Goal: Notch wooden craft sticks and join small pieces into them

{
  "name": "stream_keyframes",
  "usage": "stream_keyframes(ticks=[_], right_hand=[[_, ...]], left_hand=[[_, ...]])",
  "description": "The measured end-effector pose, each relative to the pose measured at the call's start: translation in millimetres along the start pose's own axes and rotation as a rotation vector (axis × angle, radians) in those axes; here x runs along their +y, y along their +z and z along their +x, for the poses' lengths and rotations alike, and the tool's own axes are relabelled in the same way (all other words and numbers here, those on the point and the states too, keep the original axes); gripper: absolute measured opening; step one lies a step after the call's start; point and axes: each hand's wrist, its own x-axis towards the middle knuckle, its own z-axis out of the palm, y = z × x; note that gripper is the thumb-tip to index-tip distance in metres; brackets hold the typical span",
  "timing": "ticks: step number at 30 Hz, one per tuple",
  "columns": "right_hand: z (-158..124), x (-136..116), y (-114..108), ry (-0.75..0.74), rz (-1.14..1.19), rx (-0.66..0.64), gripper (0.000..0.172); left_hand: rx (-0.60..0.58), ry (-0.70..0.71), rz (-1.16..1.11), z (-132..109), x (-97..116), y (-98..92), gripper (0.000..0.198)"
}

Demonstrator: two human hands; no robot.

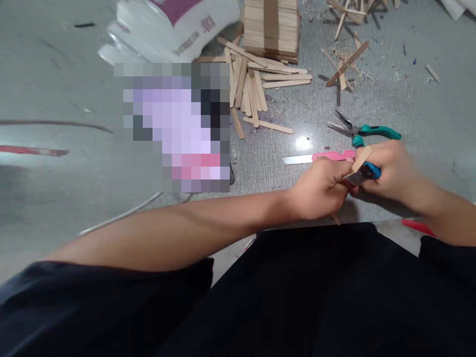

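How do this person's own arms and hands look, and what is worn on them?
The left hand and right hand wear no gloves, and no watch or bracelet shows. The left sleeve and right sleeve are dark, plain and short, leaving the forearms uncovered.

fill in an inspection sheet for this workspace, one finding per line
Surface: grey table, with wood shavings toward the upper right
Job's things: craft stick held at a blue-handled cutter
Clutter: pink-handled knife, green-handled pliers, loose sticks, stick bundle, white bag
Hands: left hand pinches the stick; right hand grips the cutter
Cables: pale cord at left; darker cord farther left
Surroundings: dark clothing below; red object at lower right, partly hidden
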Motion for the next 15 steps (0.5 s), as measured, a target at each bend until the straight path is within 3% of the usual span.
stream_keyframes(ticks=[5,8,12,15], right_hand=[[1,-3,1,0.016,0.005,0.035,0.008],[1,-2,1,-0.061,-0.067,0.137,0.015],[-1,4,-1,-0.104,-0.192,0.237,0.026],[0,12,-2,-0.081,-0.244,0.314,0.028]], left_hand=[[0.022,-0.064,-0.009,1,3,1.3,0.026],[0.078,-0.082,-0.013,1,5,1.4,0.022],[0.211,-0.109,-0.074,0,4,2.3,0.045],[0.22,-0.166,-0.198,-1,0,3.3,0.054]])
